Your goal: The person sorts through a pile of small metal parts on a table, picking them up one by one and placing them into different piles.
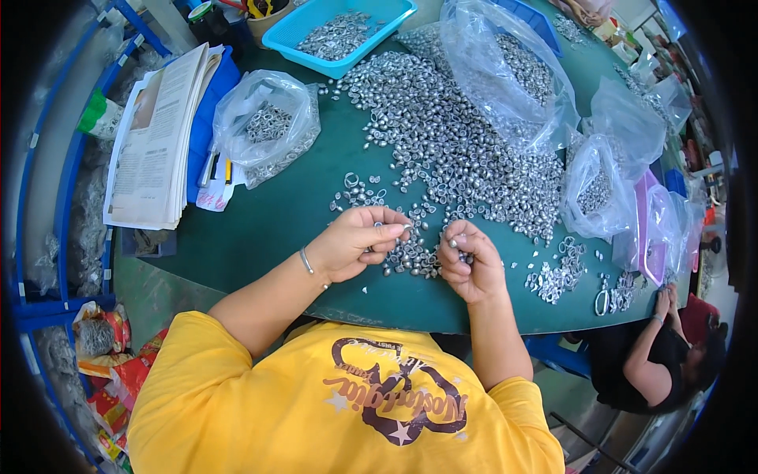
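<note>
My left hand (pixel 365 243), with a silver bangle on its wrist, is closed, thumb and forefinger pinching a small silver metal piece (pixel 407 227). Just to its right, my right hand (pixel 472 265) is curled around a few small rounded metal pieces (pixel 465 257). Both hands hover low over a small cluster of silver pieces (pixel 414 259) near the table's front edge. Beyond them spreads a large heap of rounded silver metal pieces (pixel 442 134). Some ring-shaped pieces (pixel 359 190) lie behind my left hand. The exact shape of what my fingers hold is too small to tell.
The green table (pixel 260 237) carries a clear bag of rings (pixel 268 126), a light-blue basket (pixel 339 39), a large plastic bag (pixel 509 71) and smaller bags (pixel 598 186). Papers (pixel 158 134) stand at left. Loose metal parts (pixel 559 272) lie right. Another person (pixel 651 359) sits at far right.
</note>
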Demonstrator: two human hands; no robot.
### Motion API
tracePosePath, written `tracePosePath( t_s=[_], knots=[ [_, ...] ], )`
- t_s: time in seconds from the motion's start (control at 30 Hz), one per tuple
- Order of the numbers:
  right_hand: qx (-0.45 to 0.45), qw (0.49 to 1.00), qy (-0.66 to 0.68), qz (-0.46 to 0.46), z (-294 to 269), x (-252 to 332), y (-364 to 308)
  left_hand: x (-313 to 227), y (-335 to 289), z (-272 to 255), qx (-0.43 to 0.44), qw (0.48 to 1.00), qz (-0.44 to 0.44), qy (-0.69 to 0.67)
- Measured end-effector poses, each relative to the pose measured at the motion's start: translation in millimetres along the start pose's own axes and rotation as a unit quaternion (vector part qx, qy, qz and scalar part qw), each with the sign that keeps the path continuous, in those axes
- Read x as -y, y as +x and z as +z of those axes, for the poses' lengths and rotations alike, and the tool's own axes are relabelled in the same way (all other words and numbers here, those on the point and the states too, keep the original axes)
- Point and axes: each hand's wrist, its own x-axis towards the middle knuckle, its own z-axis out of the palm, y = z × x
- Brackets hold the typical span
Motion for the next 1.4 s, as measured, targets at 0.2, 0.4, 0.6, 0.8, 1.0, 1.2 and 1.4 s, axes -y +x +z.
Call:
tracePosePath(
  t_s=[0.2, 0.4, 0.6, 0.8, 1.0, 1.2, 1.4],
  knots=[
    [0.061, 0.996, 0.052, 0.027, -2.9, -3.9, 1.9, 7.3, 1.7, -0.6, 0.051, 0.993, -0.013, -0.102],
    [0.078, 0.995, 0.06, 0.031, -2.9, -6.6, 4.1, 12.1, 3.5, 1.5, 0.03, 0.998, 0.044, -0.046],
    [-0.062, 0.986, -0.153, 0.015, 21.4, -19.1, 7.0, 10.0, -2.3, 19.4, -0.099, 0.94, 0.153, 0.288],
    [-0.051, 0.989, -0.141, 0.005, 20.6, -18.8, 8.0, 12.4, -2.2, 13.0, -0.074, 0.916, 0.208, 0.334],
    [-0.057, 0.986, -0.152, -0.034, 19.1, -27.5, 10.0, 13.0, -1.2, 17.4, -0.102, 0.956, 0.168, 0.219],
    [-0.064, 0.988, -0.129, -0.047, 19.9, -27.1, 9.6, 13.5, -1.2, 12.0, -0.1, 0.982, 0.096, 0.131],
    [-0.102, 0.994, -0.001, -0.025, 25.3, -37.0, 15.6, 24.4, 9.5, 19.9, -0.116, 0.983, 0.127, 0.07]
  ],
)
